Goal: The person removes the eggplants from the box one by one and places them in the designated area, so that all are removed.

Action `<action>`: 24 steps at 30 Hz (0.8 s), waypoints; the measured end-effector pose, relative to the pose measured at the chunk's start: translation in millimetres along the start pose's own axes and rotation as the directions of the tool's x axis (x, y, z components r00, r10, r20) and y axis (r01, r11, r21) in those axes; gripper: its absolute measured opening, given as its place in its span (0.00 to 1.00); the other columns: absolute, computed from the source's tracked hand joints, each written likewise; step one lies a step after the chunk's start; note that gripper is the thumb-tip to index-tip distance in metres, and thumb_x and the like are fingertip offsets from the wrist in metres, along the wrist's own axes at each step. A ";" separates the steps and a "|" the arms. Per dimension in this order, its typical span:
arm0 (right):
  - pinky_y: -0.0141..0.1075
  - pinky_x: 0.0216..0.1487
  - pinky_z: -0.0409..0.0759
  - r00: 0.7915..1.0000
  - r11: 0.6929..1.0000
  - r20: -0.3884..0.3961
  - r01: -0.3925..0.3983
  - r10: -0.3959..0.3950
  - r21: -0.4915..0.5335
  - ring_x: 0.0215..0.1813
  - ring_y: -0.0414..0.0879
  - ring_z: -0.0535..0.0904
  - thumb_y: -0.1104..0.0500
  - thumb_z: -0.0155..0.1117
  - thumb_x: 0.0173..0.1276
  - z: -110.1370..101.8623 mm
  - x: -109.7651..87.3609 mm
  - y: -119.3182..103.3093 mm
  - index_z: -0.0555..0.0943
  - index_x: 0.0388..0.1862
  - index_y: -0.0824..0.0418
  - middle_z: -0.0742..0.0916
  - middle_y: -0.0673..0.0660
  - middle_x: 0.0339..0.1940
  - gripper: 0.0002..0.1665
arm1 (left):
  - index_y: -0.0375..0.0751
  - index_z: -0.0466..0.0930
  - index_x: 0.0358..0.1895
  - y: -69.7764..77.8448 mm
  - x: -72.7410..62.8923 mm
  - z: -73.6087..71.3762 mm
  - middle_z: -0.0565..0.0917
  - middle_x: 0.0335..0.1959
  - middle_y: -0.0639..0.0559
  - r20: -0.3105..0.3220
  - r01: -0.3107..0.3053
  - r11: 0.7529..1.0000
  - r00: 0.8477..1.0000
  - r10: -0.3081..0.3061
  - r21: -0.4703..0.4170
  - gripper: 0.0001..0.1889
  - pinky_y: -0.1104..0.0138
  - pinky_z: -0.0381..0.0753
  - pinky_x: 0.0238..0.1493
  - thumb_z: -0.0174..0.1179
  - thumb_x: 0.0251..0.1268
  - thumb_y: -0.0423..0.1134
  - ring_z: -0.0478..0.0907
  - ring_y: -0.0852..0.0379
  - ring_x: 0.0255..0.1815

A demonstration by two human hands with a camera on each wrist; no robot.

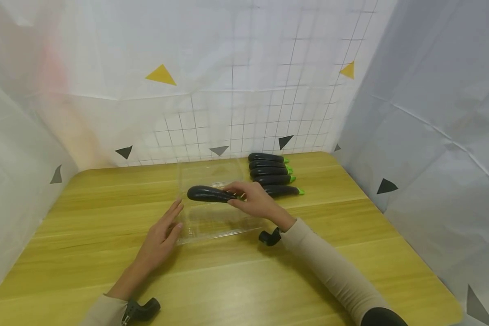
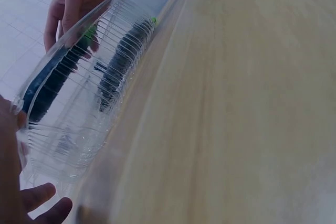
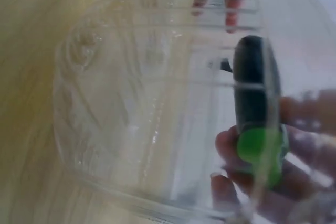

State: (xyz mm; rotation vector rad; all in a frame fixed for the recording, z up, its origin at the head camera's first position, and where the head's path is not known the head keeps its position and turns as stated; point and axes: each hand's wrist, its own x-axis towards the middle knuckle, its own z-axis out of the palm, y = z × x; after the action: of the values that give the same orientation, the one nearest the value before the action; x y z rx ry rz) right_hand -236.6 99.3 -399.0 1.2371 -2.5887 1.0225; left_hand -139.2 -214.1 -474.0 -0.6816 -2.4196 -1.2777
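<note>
My right hand (image 1: 250, 199) grips a dark purple eggplant (image 1: 208, 194) near its green stem end. The eggplant lies level above a clear plastic container (image 1: 224, 234), its rounded end pointing left. Seen through the container's wall in the right wrist view, thumb and fingers curl around the green cap (image 3: 257, 148). My left hand (image 1: 160, 240) rests at the container's left edge, fingers fairly straight. In the left wrist view, ribbed clear walls (image 2: 63, 166) stand between that hand and the eggplant.
Several more eggplants (image 1: 270, 171) lie in a row at the back right, green stems pointing right. A clear lid part (image 1: 209, 170) stretches behind the container. White sheeting (image 1: 106, 59) surrounds the wooden table (image 1: 224, 280) at the back and sides.
</note>
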 end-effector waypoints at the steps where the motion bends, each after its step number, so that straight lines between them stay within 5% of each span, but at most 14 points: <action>1: 0.37 0.46 0.84 1.000 1.000 -0.003 0.001 -0.001 0.000 0.51 0.44 0.86 0.60 0.71 0.73 -1.2 -0.2 -0.7 0.84 0.62 0.58 0.89 0.53 0.56 0.20 | 0.39 0.62 0.81 -0.1 0.2 -0.2 0.59 0.82 0.45 0.000 0.000 1.000 1.000 0.000 -0.002 0.28 0.78 0.62 0.67 0.53 0.83 0.33 0.65 0.43 0.76; 24: 0.38 0.46 0.85 0.999 0.999 -0.004 -0.037 0.037 -0.009 0.52 0.45 0.85 0.61 0.71 0.73 -14.3 -8.0 -1.6 0.84 0.62 0.58 0.89 0.53 0.55 0.20 | 0.39 0.62 0.81 1.2 0.5 -1.4 0.60 0.82 0.45 0.010 0.013 1.000 1.000 -0.013 0.005 0.28 0.76 0.66 0.65 0.53 0.82 0.33 0.74 0.40 0.69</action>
State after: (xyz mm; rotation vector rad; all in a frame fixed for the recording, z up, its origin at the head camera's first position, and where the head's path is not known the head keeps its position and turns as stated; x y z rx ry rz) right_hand -232.8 112.5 -390.0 1.1886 -2.6199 1.0175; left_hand -138.9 -214.6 -472.2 -0.6731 -2.4378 -1.2766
